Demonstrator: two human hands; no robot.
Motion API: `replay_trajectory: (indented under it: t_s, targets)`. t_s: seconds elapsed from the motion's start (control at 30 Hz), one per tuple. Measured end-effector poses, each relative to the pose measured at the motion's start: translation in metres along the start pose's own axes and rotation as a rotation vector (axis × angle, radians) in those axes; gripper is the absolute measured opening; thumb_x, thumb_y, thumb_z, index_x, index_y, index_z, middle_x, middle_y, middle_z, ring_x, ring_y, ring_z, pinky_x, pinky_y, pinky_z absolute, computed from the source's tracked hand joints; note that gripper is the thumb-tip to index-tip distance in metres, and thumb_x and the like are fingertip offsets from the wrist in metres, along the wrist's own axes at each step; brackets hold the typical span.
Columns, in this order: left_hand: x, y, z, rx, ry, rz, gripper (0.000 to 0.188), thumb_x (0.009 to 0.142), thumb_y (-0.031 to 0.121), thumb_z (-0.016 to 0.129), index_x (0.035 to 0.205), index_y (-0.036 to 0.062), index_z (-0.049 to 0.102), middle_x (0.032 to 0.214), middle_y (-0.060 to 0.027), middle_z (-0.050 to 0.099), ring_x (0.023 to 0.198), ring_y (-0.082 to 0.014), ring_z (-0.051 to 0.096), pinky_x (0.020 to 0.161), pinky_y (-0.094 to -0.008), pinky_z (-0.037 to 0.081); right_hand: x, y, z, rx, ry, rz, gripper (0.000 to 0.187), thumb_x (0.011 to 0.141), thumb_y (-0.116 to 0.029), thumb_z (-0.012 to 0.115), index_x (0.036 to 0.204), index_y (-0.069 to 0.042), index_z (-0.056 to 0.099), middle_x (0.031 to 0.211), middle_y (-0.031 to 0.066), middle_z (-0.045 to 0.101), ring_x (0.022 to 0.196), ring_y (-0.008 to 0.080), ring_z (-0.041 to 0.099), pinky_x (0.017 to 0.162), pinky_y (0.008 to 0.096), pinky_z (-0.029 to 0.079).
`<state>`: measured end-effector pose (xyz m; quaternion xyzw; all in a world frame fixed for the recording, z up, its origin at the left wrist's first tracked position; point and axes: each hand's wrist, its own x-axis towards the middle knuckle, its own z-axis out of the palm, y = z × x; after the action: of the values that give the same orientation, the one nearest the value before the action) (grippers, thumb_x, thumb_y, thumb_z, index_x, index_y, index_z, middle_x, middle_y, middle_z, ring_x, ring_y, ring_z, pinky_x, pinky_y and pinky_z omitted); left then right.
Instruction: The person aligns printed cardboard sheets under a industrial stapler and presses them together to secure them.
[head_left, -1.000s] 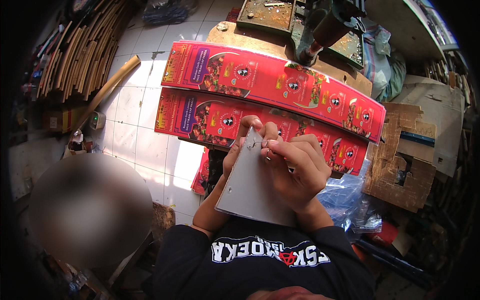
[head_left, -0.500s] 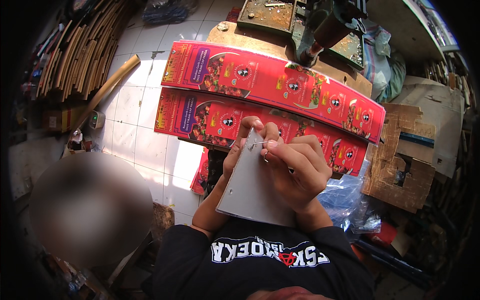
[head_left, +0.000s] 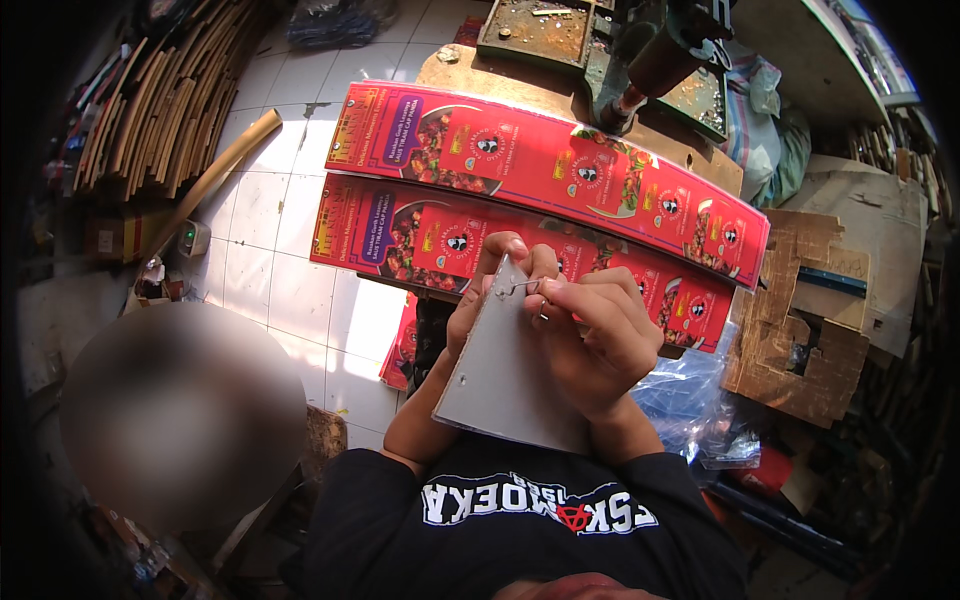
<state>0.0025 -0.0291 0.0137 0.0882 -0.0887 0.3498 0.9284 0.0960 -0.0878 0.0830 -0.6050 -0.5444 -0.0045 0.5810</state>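
Close to my chest, a stiff grey board (head_left: pixel 505 370) stands tilted, its plain side toward me. My left hand (head_left: pixel 466 318) grips it from the left and behind, with fingertips showing over its top corner. A small hole pierces the board near that corner, and another shows lower on its left edge. At the upper hole is a thin metal wire (head_left: pixel 525 284), pinched between the thumb and fingers of my right hand (head_left: pixel 608 335). A bent end of the wire shows below my fingertips. How far it passes through the board is hidden.
Two piles of long red printed sheets (head_left: pixel 530 185) lie on a wooden bench (head_left: pixel 455 68) ahead. Beyond them stands a machine (head_left: pixel 640 80) with metal trays. Stacked brown boards (head_left: pixel 165 95) are at far left, a cut brown board (head_left: pixel 800 370) and clear plastic (head_left: pixel 690 400) at right.
My right hand's fingertips and the wire's bent end have shifted slightly to the right. The grey board and my left hand stay in place.
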Motion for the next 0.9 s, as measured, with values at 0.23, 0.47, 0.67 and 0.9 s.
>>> replay_trajectory:
  t_s: [0.23, 0.47, 0.67, 0.9]
  targets:
    - [0.007, 0.013, -0.005, 0.042, -0.149, -0.005, 0.031, 0.099, 0.036, 0.052, 0.111, 0.0079, 0.050, 0.092, -0.0061, 0.043, 0.077, -0.0155, 0.050, 0.072, -0.0313, 0.046, -0.007, 0.007, -0.012, 0.184, 0.000, 0.205, 0.033, 0.066, 0.009, 0.079, 0.096, -0.001, 0.068, 0.075, 0.0060, 0.068, 0.064, 0.0168, 0.059, 0.065, 0.0279, 0.045]
    - [0.007, 0.048, 0.002, 0.244, 0.095, 0.150, 0.015, 0.100, 0.022, 0.051, 0.098, 0.0070, 0.050, 0.095, -0.0075, 0.053, 0.095, -0.0253, 0.066, 0.091, -0.0488, 0.056, 0.004, 0.029, -0.083, 0.213, -0.054, 0.301, 0.031, 0.073, 0.011, 0.075, 0.102, 0.003, 0.066, 0.083, 0.0098, 0.066, 0.075, 0.0155, 0.060, 0.070, 0.0264, 0.048]
    - [0.006, 0.046, 0.006, 0.349, 0.403, 0.252, 0.013, 0.099, 0.016, 0.052, 0.107, 0.0056, 0.055, 0.110, -0.0133, 0.065, 0.108, -0.0233, 0.064, 0.090, -0.0423, 0.056, -0.007, 0.026, -0.126, 0.090, 0.074, 0.438, 0.031, 0.077, 0.009, 0.074, 0.106, 0.006, 0.064, 0.096, 0.0100, 0.066, 0.085, 0.0154, 0.066, 0.078, 0.0267, 0.052]
    - [0.011, 0.038, 0.025, 0.527, 0.445, 0.231, 0.034, 0.099, 0.016, 0.054, 0.127, -0.0033, 0.054, 0.111, -0.0132, 0.066, 0.104, -0.0193, 0.064, 0.087, -0.0340, 0.055, -0.029, 0.017, -0.052, 0.185, 0.006, 0.376, 0.031, 0.074, 0.010, 0.076, 0.103, 0.004, 0.065, 0.083, 0.0110, 0.067, 0.075, 0.0145, 0.066, 0.069, 0.0260, 0.054]
